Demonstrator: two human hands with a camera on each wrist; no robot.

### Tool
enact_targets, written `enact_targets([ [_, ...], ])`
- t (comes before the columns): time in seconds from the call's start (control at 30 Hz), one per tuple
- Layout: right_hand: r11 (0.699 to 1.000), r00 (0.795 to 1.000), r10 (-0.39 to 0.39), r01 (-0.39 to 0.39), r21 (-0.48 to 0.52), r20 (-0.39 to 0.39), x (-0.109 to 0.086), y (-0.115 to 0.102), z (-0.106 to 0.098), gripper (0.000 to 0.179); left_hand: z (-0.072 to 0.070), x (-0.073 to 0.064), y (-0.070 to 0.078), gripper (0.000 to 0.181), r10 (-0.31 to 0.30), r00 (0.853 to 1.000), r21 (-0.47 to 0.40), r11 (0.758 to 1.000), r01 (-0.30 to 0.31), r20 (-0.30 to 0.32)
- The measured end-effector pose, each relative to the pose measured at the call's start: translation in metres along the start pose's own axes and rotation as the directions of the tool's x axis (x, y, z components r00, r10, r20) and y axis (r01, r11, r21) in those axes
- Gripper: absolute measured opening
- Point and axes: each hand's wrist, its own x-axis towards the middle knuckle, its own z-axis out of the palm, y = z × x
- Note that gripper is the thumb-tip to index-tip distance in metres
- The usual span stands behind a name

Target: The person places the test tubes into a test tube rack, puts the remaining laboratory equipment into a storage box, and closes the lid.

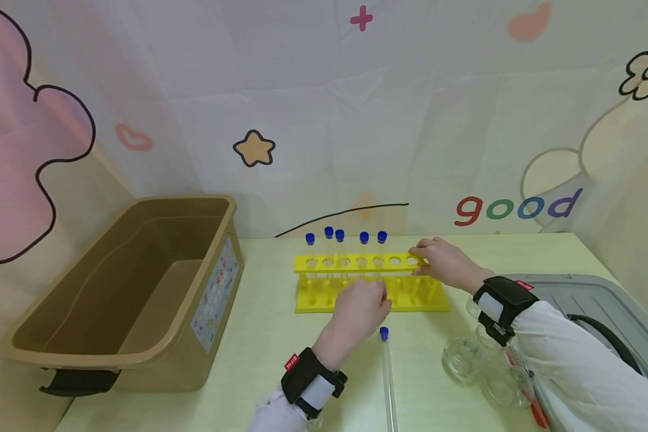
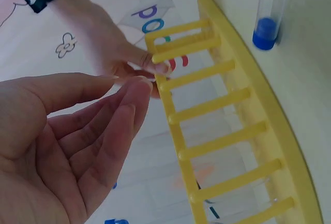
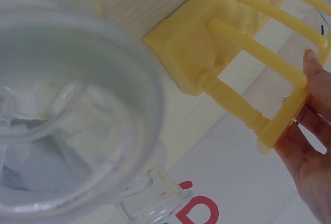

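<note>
A yellow test tube rack [image 1: 410,306] stands on the table, and several capped test tubes [image 1: 364,238] with blue tops are upright in it, mostly at its left. My right hand [image 1: 449,264] grips the right end of the rack's upper rail, thumb on one side and fingers on the other, as the right wrist view shows. In front of the rack hovers my left hand [image 1: 358,310], its fingers [image 2: 111,149] loosely curved with nothing visible between them. Below and right of it, another blue-capped test tube [image 1: 389,381] lies on the table.
Clear glass vessels [image 1: 461,358] stand under my right forearm; one wide glass rim [image 3: 155,94] looms large in the right wrist view. A deep brown bin [image 1: 216,336] occupies the left side. At the right lies a grey lid-like panel [image 1: 578,294] with a black handle.
</note>
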Motion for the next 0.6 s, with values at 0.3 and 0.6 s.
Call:
enact_targets([
  [0.3,1.0,1.0,0.013,-0.013,0.003,0.011,0.0,-0.001,-0.001,0.039,0.019,-0.007,0.003,0.028,-0.04,0.995,0.102,0.994,0.03,0.091],
  [0.6,1.0,1.0,0.019,-0.02,0.009,0.008,-0.001,-0.002,-0.002,0.039,0.037,-0.014,0.009,0.032,-0.034,0.99,0.195,0.981,0.007,0.139],
])
